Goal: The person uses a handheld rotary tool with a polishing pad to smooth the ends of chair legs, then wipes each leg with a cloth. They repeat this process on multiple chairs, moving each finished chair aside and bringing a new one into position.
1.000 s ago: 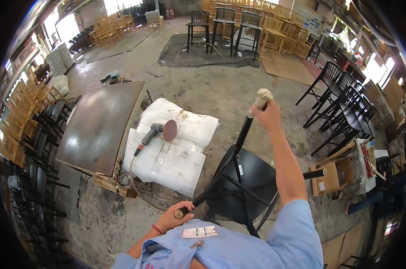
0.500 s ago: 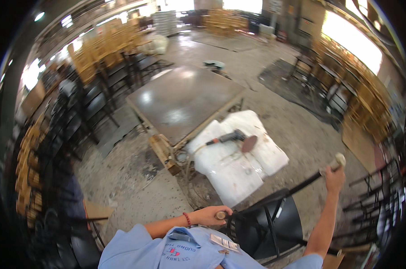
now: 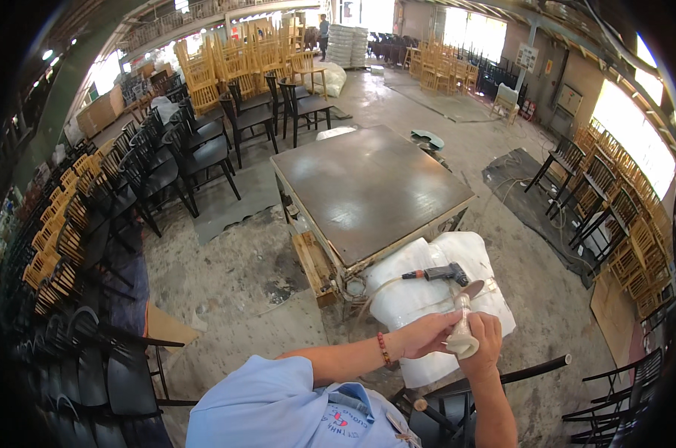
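Observation:
In front of me, my left hand (image 3: 426,334) and my right hand (image 3: 483,345) are both closed on a pale cream rolled strip (image 3: 463,340). Its narrow end points up and its wider loop hangs between my fingers; I cannot tell whether it is tape or another sheet. Below them a black chair (image 3: 446,409) is tipped over, with its leg ends toward me and to the right; my body hides part of it. Beyond my hands a handheld disc sander (image 3: 436,273) with a reddish-brown disc lies on white wrapped padding (image 3: 398,299).
A square table with a dark metal top (image 3: 371,190) stands ahead. Black chairs (image 3: 196,157) and bare wooden chairs (image 3: 233,67) are massed on the left. More chairs (image 3: 596,179) line the right wall. A wooden crate (image 3: 314,267) sits under the table's near corner.
My right hand has left the chair's leg end with the pale roll and come inward. My left hand has let go of another leg and joined it. The view has shifted, and the chair appears lower.

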Motion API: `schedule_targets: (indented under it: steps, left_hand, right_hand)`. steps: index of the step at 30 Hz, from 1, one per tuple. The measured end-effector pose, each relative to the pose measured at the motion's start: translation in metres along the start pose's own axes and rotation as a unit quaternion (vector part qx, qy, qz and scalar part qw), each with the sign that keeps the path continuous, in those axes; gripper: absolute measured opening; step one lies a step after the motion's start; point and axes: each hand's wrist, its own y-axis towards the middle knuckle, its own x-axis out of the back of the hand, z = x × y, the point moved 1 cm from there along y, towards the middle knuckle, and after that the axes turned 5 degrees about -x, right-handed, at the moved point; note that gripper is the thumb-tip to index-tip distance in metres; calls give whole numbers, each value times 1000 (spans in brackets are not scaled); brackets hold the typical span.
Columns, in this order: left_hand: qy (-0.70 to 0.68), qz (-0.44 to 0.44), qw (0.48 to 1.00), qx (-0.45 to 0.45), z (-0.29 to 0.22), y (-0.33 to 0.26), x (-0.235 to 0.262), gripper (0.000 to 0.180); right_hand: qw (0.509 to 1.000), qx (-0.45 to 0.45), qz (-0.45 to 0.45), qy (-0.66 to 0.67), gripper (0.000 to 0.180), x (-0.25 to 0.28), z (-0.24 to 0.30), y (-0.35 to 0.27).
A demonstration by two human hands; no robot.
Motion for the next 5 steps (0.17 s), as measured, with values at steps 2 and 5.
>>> schedule_targets:
  steps: [2,5]
  left_hand:
    - [25,-6,999,-21,-13,-4,42,41]
    - [123,-48,989,-67,-35,-16,114,38]
  right_hand:
    - [998,0,68,0,57,-19,14,9]
    - [975,-37,217,5,62,-35,23,0]
